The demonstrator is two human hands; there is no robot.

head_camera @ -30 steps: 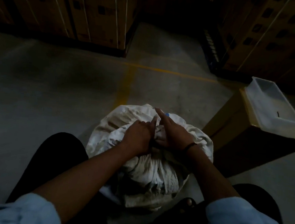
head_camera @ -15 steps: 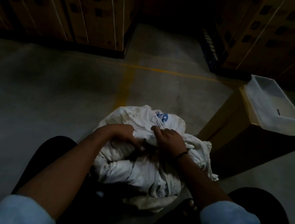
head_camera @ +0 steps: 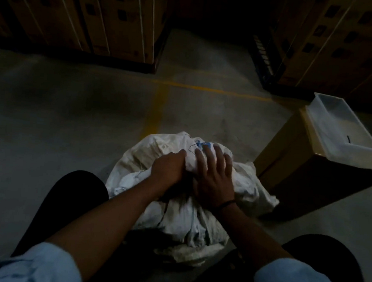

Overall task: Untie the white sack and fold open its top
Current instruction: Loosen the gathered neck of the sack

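A crumpled white sack [head_camera: 181,220] with blue print near its far side stands on the concrete floor between my knees. My left hand [head_camera: 169,173] is closed on a bunch of the sack's cloth at the top. My right hand [head_camera: 213,176] lies flat on the sack's top beside it, fingers spread and pressing the fabric down. The two hands touch at the middle. No tie or string shows; the spot under my hands is hidden.
A brown cardboard box [head_camera: 294,167] stands close to the right of the sack, with a white plastic tray [head_camera: 327,138] on top. Stacks of strapped cartons [head_camera: 90,15] line the back left and back right. Yellow floor lines [head_camera: 158,107] run ahead.
My hands have come back together on the sack's top. The right hand went from gripping the cloth to lying flat with spread fingers, and the sack top is pressed down further.
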